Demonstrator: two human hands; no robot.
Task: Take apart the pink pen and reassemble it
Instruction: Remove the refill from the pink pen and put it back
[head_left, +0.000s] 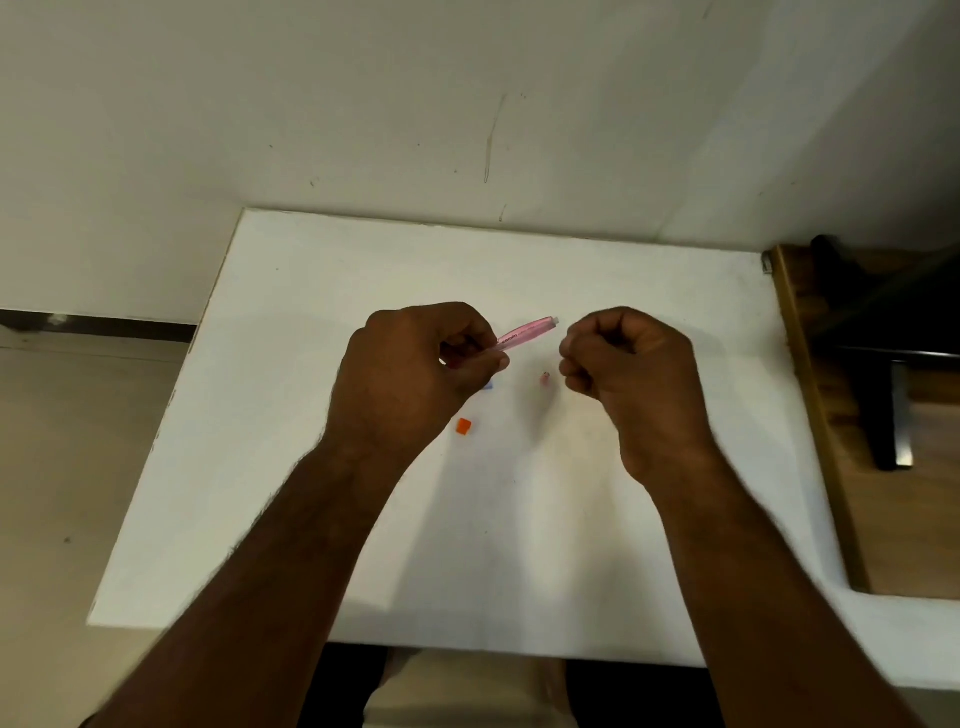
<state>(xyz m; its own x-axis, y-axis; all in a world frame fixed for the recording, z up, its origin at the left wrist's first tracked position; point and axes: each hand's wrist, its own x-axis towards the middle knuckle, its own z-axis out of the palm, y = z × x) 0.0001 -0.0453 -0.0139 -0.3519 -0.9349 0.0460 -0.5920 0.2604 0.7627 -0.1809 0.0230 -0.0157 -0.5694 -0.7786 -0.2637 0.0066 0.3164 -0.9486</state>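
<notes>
My left hand (410, 369) grips a translucent pink pen barrel (527, 332) over the middle of the white table (311, 270). The barrel points up and to the right, its open end toward my right hand (628, 374). That hand is curled closed a short gap to the right of the barrel's tip; whether it holds a small part I cannot tell. A tiny pink piece (545, 378) lies on the table below the gap between both hands.
A small orange piece (463, 426) lies on the table under my left wrist. A bit of blue (488, 385) shows just beneath my left fingers. A wooden surface with a dark stand (883, 395) borders the table's right side. A white wall stands behind.
</notes>
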